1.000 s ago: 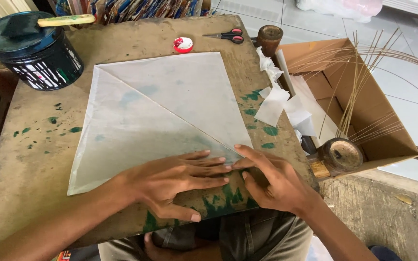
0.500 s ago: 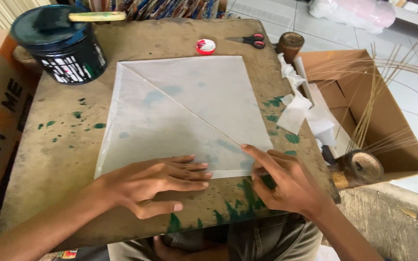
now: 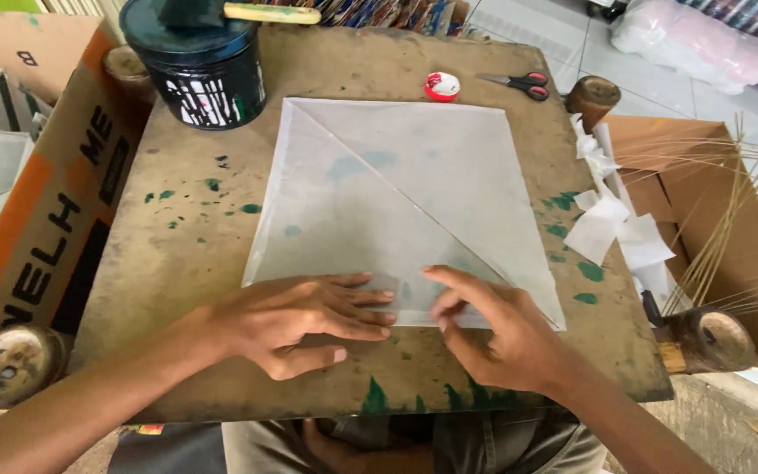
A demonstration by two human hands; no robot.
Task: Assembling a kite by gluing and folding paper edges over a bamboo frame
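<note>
1. Your left hand [image 3: 304, 320] lies flat and open, palm down, at the near edge of the table [image 3: 177, 263]. Its fingers point to the right, and their tips rest on the near edge of the paper sheet [image 3: 396, 202].
2. Your right hand [image 3: 493, 329] is also open and grips nothing. Its fingers are spread and pressed down on the same near edge of the sheet, just beside your left fingertips.
3. The sheet is thin, whitish and see-through. It lies flat in the middle of the table, stretching away from both hands toward the far edge. A thin stick [image 3: 396, 193] runs across it slantwise, from the far left corner of the sheet to its near right corner.
4. A dark paint can [image 3: 199, 66] stands at the far left corner of the table.
5. A small red and white cap [image 3: 442, 86] and a pair of scissors [image 3: 519, 83] lie along the far edge.
6. Scraps of white paper [image 3: 611, 228] lie at the right edge, next to a cardboard box [image 3: 704, 202] holding thin sticks.
</note>
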